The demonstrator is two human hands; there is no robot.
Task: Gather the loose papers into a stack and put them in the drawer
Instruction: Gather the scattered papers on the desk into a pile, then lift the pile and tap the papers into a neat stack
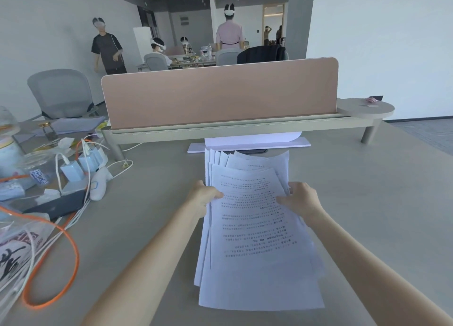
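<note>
Left hand (204, 198) and right hand (300, 199) fingers pinch opposite edges of the fanned white printed paper sheets (255, 227) between them on the grey surface (147, 227); squaring and drawering remain

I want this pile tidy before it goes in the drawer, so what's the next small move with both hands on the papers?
Probably square the papers: left hand and right hand hold opposite side edges, but the sheets are fanned at the far end and uneven nearest you.
</note>
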